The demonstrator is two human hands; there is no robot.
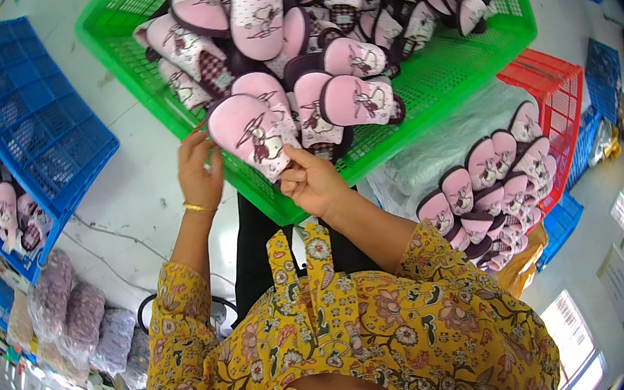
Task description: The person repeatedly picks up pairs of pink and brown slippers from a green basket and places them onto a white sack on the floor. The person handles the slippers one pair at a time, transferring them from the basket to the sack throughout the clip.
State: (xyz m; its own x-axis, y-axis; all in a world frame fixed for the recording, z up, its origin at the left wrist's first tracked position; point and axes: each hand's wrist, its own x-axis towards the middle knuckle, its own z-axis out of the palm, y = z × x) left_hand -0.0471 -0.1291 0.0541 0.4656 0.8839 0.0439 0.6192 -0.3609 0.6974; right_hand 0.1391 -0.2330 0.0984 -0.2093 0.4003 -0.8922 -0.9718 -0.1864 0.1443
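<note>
In my right hand (313, 178) is a pink slipper (249, 135) with a cartoon animal print, pinched by its spotted lower edge between thumb and fingers. It is held over the near left corner of a green plastic basket (424, 79). Just left of the slipper, my left hand (200, 168) has its fingers loosely bent and apart, with nothing seen in them. A second pink slipper (262, 88) lies partly hidden behind the held one. Beside it, another slipper (358, 99) rests on the pile, and more slippers (257, 20) fill the basket's far part.
At left stands a blue crate (30, 117) with more slippers beside it. Bagged bundles (68, 303) are stacked at lower left. On the right are a red crate (558, 99), clear plastic wrapping (442, 142) and rows of pink slippers (490, 183).
</note>
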